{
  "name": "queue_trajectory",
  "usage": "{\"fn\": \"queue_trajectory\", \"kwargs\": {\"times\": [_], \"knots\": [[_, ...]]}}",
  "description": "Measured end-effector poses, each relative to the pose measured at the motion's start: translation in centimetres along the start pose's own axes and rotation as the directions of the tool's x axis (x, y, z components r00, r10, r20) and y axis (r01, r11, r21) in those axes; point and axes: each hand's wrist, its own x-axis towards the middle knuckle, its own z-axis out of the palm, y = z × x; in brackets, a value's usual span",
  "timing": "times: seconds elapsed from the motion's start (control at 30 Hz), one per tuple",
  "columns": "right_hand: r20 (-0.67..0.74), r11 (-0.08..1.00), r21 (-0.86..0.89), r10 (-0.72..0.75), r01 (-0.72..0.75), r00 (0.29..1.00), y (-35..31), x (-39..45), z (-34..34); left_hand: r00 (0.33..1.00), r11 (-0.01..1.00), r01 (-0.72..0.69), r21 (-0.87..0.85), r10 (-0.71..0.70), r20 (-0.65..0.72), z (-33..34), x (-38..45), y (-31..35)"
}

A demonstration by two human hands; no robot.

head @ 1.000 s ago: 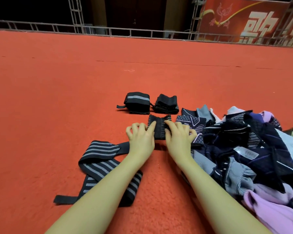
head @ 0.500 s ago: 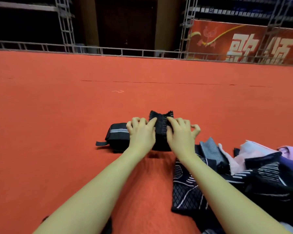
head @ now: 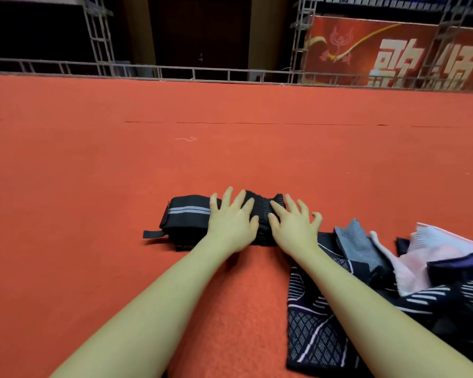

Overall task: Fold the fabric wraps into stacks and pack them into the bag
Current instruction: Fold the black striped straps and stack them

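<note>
- The fingers [head: 246, 203] of the left hand [head: 231, 223] are straight and spread, lying flat over the left side of a dark folded wrap [head: 262, 214]; they press rather than curl round it.
- The fingers [head: 291, 207] of the right hand [head: 295, 227] are spread too, slightly bent at the tips, resting on the right side of the same folded wrap without closing on it.
- The folded wrap sits on the red carpet [head: 93, 186], between the two hands; its long axis runs away from the person, and its far end shows a ragged, notched edge.
- Much of that wrap is hidden under the palms, so its near end and the number of layers cannot be made out.
- Touching the folded wrap on its left lies a striped wrap bundle [head: 187, 216], black with a grey band; its long axis runs left to right, and a short strap tab [head: 153, 234] sticks out from its left near corner.
- To the right of the folded wrap, a loose pile of fabrics [head: 393, 268] spreads over the carpet: dark patterned, grey striped and pale pink pieces, cut off at the picture's right and lower edges.
- Both forearms are bare and reach forward nearly parallel, wrists low to the carpet, palms down.
- Well beyond the folded wrap, a metal railing [head: 202, 73] borders the carpet, with a red banner [head: 393, 50] behind it to the right.
</note>
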Motion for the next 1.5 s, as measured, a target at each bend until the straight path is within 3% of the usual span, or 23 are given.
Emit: {"fn": "queue_trajectory", "kwargs": {"times": [0.13,0.37,0.57,0.73,0.97,1.17,1.33,1.4,1.5], "knots": [[-0.068,0.997,0.074,0.012,-0.007,0.998,-1.1,-2.0,-2.3,1.000,1.000,0.009,-0.020,-0.010,-0.026,-2.3,-2.5,-0.4],[-0.059,0.973,0.216,-0.066,0.078,0.996,-5.2,-10.6,-4.6,0.995,0.995,0.083,-0.048,-0.085,-0.045,-6.1,-12.2,-2.6],[0.103,0.943,0.262,-0.237,0.204,0.966,-8.7,-20.0,-3.6,0.985,0.985,0.162,-0.056,-0.157,0.073,-5.9,-23.2,-4.8],[0.315,0.956,0.200,-0.271,0.216,0.910,-10.5,-25.6,-2.7,0.959,0.967,0.255,0.009,-0.255,0.122,-4.7,-30.3,-6.2],[0.340,0.956,0.257,-0.228,0.143,0.912,-12.1,-26.4,-3.0,0.922,0.937,0.349,-0.024,-0.339,0.190,-3.6,-33.5,-7.2],[0.140,0.905,0.374,-0.272,0.204,0.952,-12.3,-27.2,-2.1,0.936,0.940,0.340,0.027,-0.341,0.086,-2.3,-33.4,-7.2],[0.123,0.892,0.401,-0.277,0.208,0.953,-12.1,-27.2,-2.2,0.973,0.975,0.199,0.099,-0.184,-0.137,-1.6,-33.3,-6.8],[0.116,0.893,0.387,-0.296,0.231,0.948,-11.9,-27.2,-2.1,0.968,0.981,0.168,0.094,-0.146,-0.203,-1.5,-33.5,-6.6],[0.051,0.844,0.501,-0.250,0.192,0.967,-11.6,-27.6,-2.3,0.932,0.976,0.175,0.127,-0.123,-0.340,-1.8,-33.7,-6.4]]}}
